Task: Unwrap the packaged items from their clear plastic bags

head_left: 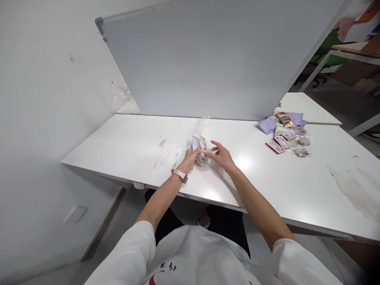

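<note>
You hold a clear, crinkled plastic bag (203, 134) over the white rectangular desk (133, 146) — your left hand (190, 157) gripping its left side, where 1 flat lilac packet (195, 143) shows. Your right hand (223, 158), fingers spread, reaches the bag's right side.

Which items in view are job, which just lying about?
Likely job:
clear plastic bag, held by left hand, touched by right hand;
flat lavender packet in or against it;
perhaps similar lavender packets, shiny gold packet, flat red-white cards.

Apparently lying about:
crumpled clear plastic film by the wall;
large grey rectangular board.
</note>
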The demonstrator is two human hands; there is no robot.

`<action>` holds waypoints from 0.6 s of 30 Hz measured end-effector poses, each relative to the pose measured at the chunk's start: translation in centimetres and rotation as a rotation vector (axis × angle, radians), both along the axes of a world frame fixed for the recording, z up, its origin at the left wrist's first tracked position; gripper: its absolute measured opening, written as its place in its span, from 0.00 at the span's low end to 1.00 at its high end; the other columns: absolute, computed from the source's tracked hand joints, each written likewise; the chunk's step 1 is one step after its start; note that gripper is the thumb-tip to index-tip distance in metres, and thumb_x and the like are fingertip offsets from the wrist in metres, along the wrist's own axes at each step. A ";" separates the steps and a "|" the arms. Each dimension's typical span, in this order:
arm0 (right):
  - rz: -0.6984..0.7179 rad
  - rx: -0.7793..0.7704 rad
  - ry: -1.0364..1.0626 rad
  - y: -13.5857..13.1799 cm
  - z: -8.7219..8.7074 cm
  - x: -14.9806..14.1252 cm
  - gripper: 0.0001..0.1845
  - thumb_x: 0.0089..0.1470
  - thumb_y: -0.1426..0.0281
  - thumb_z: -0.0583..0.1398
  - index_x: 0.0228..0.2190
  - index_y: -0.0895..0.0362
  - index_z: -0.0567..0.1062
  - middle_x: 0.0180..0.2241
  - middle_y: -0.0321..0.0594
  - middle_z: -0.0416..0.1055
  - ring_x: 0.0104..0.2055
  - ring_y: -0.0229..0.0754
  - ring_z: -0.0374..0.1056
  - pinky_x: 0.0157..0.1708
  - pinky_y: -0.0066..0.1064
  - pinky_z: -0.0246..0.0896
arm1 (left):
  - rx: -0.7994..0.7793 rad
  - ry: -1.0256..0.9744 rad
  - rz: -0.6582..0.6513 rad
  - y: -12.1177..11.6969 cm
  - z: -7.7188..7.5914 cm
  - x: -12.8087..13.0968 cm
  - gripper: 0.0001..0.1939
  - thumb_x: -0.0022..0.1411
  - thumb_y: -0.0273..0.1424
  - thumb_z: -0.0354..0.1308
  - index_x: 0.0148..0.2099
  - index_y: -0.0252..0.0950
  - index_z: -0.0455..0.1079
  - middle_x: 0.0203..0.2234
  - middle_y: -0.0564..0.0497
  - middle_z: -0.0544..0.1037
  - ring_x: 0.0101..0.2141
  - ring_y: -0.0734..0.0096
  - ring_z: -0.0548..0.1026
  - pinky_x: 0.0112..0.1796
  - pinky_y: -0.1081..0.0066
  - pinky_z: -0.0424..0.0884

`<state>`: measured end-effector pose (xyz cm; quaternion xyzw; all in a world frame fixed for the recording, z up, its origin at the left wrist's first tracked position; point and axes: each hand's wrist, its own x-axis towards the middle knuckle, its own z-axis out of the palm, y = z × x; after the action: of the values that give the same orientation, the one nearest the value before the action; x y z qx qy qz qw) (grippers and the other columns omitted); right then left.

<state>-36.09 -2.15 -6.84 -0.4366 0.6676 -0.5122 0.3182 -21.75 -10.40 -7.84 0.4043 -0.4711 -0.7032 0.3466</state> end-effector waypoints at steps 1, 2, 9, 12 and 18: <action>0.010 0.009 0.027 0.6 -0.2 -0.3 0.39 0.41 0.54 0.71 0.55 0.54 0.75 0.35 0.37 0.72 0.28 0.35 0.60 0.31 0.33 0.61 | -0.083 -0.066 0.017 -0.3 -0.1 0.3 0.23 0.58 0.33 0.66 0.55 0.34 0.70 0.46 0.41 0.80 0.45 0.60 0.78 0.48 0.63 0.73; 0.032 0.005 0.038 1.4 -0.2 -0.5 0.35 0.43 0.54 0.69 0.52 0.55 0.77 0.31 0.36 0.71 0.27 0.36 0.60 0.30 0.32 0.60 | -0.173 -0.150 0.036 -0.7 -0.1 0.7 0.25 0.57 0.30 0.66 0.58 0.35 0.69 0.50 0.41 0.78 0.49 0.59 0.77 0.50 0.62 0.72; 0.572 -0.048 0.108 10.2 2.9 1.1 0.14 0.56 0.59 0.65 0.41 0.50 0.83 0.35 0.41 0.75 0.38 0.44 0.70 0.39 0.36 0.65 | -0.586 -0.607 0.116 0.9 2.2 3.5 0.17 0.64 0.36 0.57 0.54 0.36 0.70 0.54 0.40 0.73 0.53 0.57 0.70 0.51 0.60 0.68; 0.903 0.023 0.096 11.8 4.4 2.7 0.16 0.57 0.59 0.65 0.47 0.46 0.81 0.42 0.40 0.78 0.37 0.43 0.72 0.37 0.33 0.67 | -0.596 -0.691 -0.005 3.0 3.3 3.7 0.20 0.60 0.43 0.62 0.50 0.37 0.71 0.47 0.41 0.75 0.48 0.56 0.73 0.47 0.61 0.68; 0.358 -0.061 0.183 8.0 2.9 2.2 0.17 0.63 0.56 0.58 0.43 0.50 0.81 0.40 0.43 0.79 0.35 0.43 0.71 0.34 0.35 0.65 | -0.539 -0.728 -0.089 4.1 2.7 4.5 0.13 0.57 0.37 0.64 0.42 0.37 0.71 0.38 0.46 0.77 0.40 0.60 0.75 0.41 0.63 0.69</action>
<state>-33.87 5.83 -3.91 -0.6023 0.5898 -0.4257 0.3290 -17.25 -6.27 -5.18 0.4998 -0.7456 -0.3816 0.2206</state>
